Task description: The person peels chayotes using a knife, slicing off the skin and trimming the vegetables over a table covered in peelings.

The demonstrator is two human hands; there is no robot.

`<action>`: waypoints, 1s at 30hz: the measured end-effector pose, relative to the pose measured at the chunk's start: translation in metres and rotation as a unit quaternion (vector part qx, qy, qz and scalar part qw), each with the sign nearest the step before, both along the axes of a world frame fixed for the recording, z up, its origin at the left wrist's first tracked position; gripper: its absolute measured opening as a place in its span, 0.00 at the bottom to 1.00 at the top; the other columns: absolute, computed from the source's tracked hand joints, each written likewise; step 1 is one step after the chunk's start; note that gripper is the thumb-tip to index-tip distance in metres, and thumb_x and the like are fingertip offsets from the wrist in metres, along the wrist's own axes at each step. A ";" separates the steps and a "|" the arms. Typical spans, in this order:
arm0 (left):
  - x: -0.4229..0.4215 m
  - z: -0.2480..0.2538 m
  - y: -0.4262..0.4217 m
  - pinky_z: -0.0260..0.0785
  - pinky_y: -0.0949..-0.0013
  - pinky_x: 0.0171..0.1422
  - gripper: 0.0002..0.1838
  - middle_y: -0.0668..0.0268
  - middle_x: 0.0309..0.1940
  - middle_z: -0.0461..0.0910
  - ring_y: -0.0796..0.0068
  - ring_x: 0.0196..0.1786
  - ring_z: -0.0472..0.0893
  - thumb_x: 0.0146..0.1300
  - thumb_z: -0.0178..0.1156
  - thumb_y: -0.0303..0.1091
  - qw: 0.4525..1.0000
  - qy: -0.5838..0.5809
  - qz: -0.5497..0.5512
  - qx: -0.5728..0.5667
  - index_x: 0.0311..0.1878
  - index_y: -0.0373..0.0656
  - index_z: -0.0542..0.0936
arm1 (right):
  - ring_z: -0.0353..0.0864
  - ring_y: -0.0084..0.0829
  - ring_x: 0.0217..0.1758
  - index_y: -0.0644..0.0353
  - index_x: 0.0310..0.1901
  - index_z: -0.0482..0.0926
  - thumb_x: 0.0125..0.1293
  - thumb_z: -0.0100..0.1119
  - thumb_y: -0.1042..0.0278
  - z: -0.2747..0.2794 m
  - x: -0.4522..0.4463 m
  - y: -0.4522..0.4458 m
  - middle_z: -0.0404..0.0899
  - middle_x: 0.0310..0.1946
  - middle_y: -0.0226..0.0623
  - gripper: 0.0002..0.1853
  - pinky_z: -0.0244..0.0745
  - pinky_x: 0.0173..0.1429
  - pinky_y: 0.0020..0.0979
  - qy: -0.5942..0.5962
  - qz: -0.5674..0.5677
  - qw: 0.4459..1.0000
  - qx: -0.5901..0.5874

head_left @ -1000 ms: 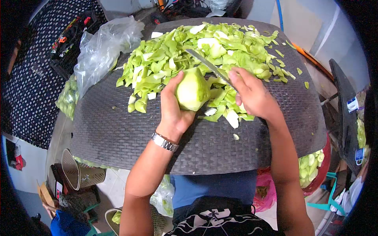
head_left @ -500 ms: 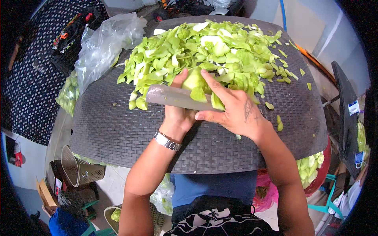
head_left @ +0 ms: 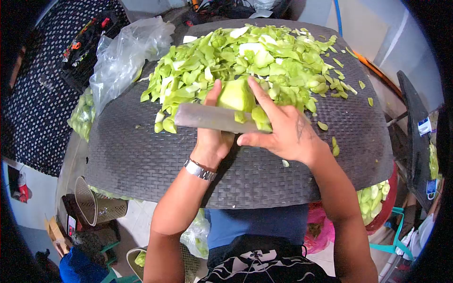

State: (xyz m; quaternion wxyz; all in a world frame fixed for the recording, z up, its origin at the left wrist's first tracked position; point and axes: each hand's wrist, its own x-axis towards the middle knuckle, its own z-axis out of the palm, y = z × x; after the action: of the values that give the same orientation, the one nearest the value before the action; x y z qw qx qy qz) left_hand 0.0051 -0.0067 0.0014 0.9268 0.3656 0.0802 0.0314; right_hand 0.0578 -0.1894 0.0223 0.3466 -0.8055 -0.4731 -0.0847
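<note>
My left hand (head_left: 211,143), with a metal watch (head_left: 200,170) at its wrist, grips a partly peeled pale-green chayote (head_left: 237,96) from below and behind the blade. A broad knife (head_left: 203,117) lies crosswise in front of the chayote, its tip to the left. My right hand (head_left: 293,136) is closed on the knife's handle, which the fingers hide, while its index finger reaches along the chayote's right side. Green slices of peel cling to the blade near that hand. Just beyond both hands a large heap of chayote peels (head_left: 198,66) covers the far part of the table.
The dark woven table (head_left: 155,165) carries loose peels at right. A clear plastic bag (head_left: 125,56) is at its left edge, above bagged chayotes (head_left: 83,113). Below stand a beige basket (head_left: 101,210) and, at right, a red tub (head_left: 384,207) of peeled pieces.
The knife has shifted slightly, and more of the chayote's pale flesh shows. Cut peel on the blade has changed position, and my right index finger has moved a little up and right.
</note>
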 end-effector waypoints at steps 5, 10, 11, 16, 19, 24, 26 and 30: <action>0.000 -0.002 -0.001 0.75 0.52 0.71 0.30 0.57 0.63 0.82 0.58 0.62 0.84 0.77 0.51 0.56 0.999 -0.018 -0.014 -0.030 0.69 0.42 0.76 | 0.84 0.64 0.57 0.68 0.81 0.51 0.60 0.66 0.25 -0.005 -0.001 0.003 0.82 0.53 0.69 0.63 0.79 0.63 0.50 -0.014 0.020 1.000 -0.001; 0.000 -0.008 0.000 0.76 0.53 0.69 0.27 0.57 0.59 0.85 0.60 0.59 0.85 0.77 0.52 0.54 0.999 -0.031 -0.009 -0.039 0.66 0.42 0.78 | 0.85 0.62 0.56 0.69 0.80 0.52 0.60 0.68 0.27 -0.006 -0.002 0.004 0.83 0.51 0.67 0.62 0.80 0.62 0.49 -0.033 0.022 0.999 0.014; 0.000 -0.007 0.000 0.77 0.53 0.69 0.27 0.57 0.58 0.85 0.60 0.59 0.85 0.77 0.52 0.54 0.999 -0.032 -0.007 -0.039 0.65 0.42 0.78 | 0.85 0.62 0.55 0.68 0.80 0.53 0.60 0.68 0.27 -0.005 -0.003 0.005 0.83 0.50 0.67 0.61 0.81 0.61 0.49 -0.030 0.023 0.999 0.017; -0.001 -0.005 0.002 0.77 0.53 0.68 0.26 0.57 0.58 0.85 0.60 0.58 0.86 0.77 0.52 0.52 0.999 -0.014 -0.009 -0.031 0.65 0.42 0.79 | 0.87 0.59 0.52 0.62 0.81 0.56 0.60 0.69 0.29 -0.003 -0.001 0.004 0.84 0.49 0.64 0.59 0.82 0.58 0.49 -0.033 0.012 0.999 0.005; 0.001 -0.007 0.003 0.77 0.54 0.67 0.25 0.57 0.58 0.85 0.60 0.58 0.86 0.77 0.53 0.51 1.000 -0.010 0.008 -0.028 0.65 0.41 0.79 | 0.88 0.58 0.50 0.56 0.81 0.57 0.60 0.69 0.29 -0.002 0.000 0.002 0.85 0.46 0.62 0.57 0.83 0.56 0.49 -0.020 0.014 1.000 0.008; 0.000 -0.002 0.002 0.78 0.54 0.65 0.25 0.58 0.57 0.85 0.60 0.57 0.86 0.75 0.56 0.50 1.000 -0.012 0.015 -0.013 0.63 0.42 0.79 | 0.89 0.58 0.45 0.51 0.82 0.58 0.61 0.69 0.30 -0.003 0.009 -0.002 0.86 0.42 0.59 0.55 0.83 0.53 0.49 -0.043 0.008 0.999 0.013; -0.002 0.001 0.001 0.78 0.54 0.65 0.25 0.57 0.57 0.85 0.60 0.57 0.85 0.74 0.56 0.51 1.000 -0.021 0.006 0.001 0.63 0.41 0.79 | 0.89 0.58 0.44 0.51 0.82 0.58 0.61 0.70 0.30 0.002 0.007 -0.005 0.87 0.40 0.58 0.55 0.83 0.52 0.49 -0.006 0.007 1.000 0.006; -0.001 0.000 0.000 0.79 0.55 0.65 0.28 0.57 0.57 0.84 0.61 0.56 0.86 0.73 0.58 0.51 0.999 -0.028 0.019 0.025 0.65 0.39 0.77 | 0.89 0.59 0.43 0.50 0.81 0.58 0.61 0.70 0.30 -0.001 0.012 -0.006 0.86 0.38 0.57 0.54 0.83 0.51 0.50 0.029 0.018 0.999 0.017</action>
State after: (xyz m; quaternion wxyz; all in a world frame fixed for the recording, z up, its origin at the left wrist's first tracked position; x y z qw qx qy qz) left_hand 0.0041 -0.0069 0.0017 0.9186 0.3857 0.0607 0.0613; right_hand 0.0698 -0.1954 0.0212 0.3751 -0.7931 -0.4757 -0.0635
